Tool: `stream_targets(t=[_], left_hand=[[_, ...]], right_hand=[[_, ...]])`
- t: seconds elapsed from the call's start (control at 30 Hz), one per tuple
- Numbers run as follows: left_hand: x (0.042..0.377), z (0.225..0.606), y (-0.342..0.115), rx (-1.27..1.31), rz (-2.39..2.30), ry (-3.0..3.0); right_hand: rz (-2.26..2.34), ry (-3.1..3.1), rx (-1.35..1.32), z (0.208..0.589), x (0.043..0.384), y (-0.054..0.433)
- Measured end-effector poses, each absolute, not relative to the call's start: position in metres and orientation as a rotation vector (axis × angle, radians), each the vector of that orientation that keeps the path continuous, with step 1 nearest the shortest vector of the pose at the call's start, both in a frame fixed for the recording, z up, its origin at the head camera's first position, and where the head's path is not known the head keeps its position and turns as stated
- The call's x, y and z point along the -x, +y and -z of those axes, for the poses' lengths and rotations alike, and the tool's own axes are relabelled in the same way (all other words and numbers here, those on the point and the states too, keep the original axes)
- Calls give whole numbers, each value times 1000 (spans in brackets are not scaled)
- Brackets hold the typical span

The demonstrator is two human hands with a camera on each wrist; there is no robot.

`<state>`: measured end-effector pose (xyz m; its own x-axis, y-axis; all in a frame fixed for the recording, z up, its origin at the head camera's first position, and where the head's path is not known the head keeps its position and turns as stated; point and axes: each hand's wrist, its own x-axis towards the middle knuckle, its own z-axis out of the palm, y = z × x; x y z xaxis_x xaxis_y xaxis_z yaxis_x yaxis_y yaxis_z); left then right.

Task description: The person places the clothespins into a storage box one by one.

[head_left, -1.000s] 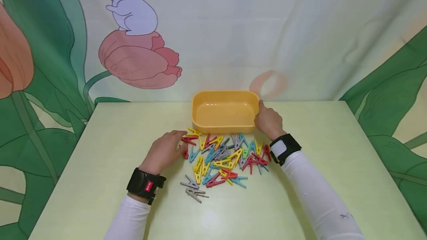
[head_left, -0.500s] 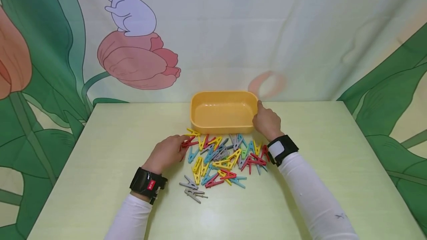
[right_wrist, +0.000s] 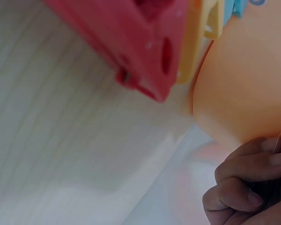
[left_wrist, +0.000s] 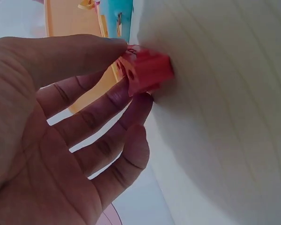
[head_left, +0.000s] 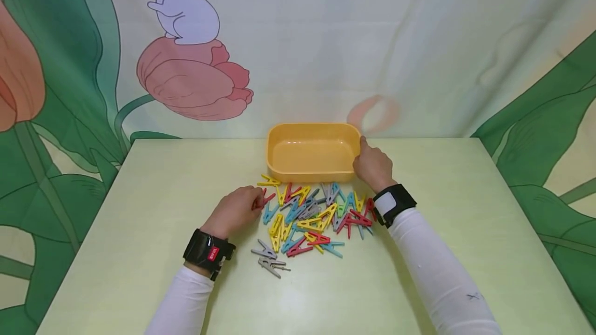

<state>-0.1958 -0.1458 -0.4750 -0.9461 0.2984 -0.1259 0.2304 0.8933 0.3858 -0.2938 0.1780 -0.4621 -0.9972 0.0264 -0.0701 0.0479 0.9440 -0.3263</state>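
Observation:
My left hand [head_left: 236, 212], at the left edge of a pile of plastic clothespins [head_left: 304, 211], pinches a red clothespin [left_wrist: 150, 71] between thumb and fingertips. In the left wrist view it sits close over the tabletop, and the other fingers are bent loosely below it. My right hand [head_left: 374, 167] grips the right end of a yellow-orange tray [head_left: 313, 155] at its rim. Curled fingers [right_wrist: 243, 187] show against the tray's outer wall in the right wrist view. Nothing lies in the tray.
The pile mixes red, yellow, blue, grey and green clothespins, right in front of the tray. Two grey clothespins [head_left: 269, 258] lie apart at its near left. Behind the pale table [head_left: 153, 211] hangs a printed curtain [head_left: 316, 40].
My left hand has closed on the red clothespin at the pile's left edge and shifted it slightly. The right hand stays at the tray.

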Motion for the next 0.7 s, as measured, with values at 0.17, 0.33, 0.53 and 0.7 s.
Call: stream_targets(t=[0.17,0.33,0.53,0.7], left_hand=[[196,474,-144,-390,-562,2874],[196,469,-141,-357,-546,2892],[194,468,-143,-225,-535,2860],[190,461,-150,-261,-555,2898]], right_hand=[[501,3032,-61,463,294,179],[496,3050,-81,460,295,183],[497,3012,-113,460,296,182],[495,3003,-110,463,299,180]])
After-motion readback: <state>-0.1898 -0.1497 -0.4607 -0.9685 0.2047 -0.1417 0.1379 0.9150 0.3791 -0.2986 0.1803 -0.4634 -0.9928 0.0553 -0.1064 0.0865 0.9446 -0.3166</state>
